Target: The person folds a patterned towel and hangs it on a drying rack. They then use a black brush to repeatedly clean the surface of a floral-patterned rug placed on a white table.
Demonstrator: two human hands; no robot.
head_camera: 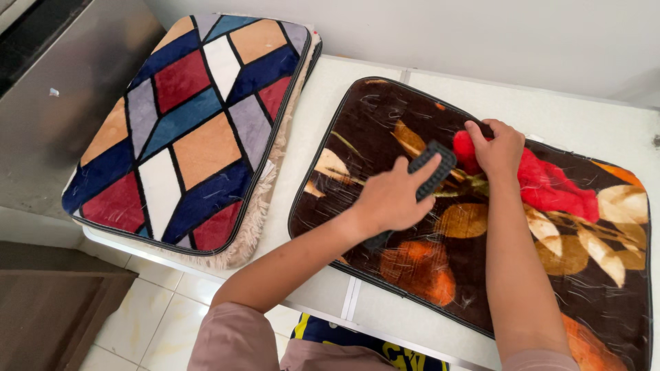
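A dark brown plush mat [385, 117] with red, orange and cream leaf patterns lies flat on a white table [577, 117]. My left hand [392, 199] grips a black ridged brush [432, 165] and holds it against the mat's middle. Pale hairs or lint streak the pile around it. My right hand [496, 148] presses down on the mat just right of the brush, at the edge of a red patch, with fingers bent.
A second plush mat [185, 130] with a diamond pattern in blue, red, peach, white and grey lies at the table's left end, over a cream shaggy layer [258, 220]. A steel surface [62, 89] stands further left. Tiled floor [144, 309] shows below.
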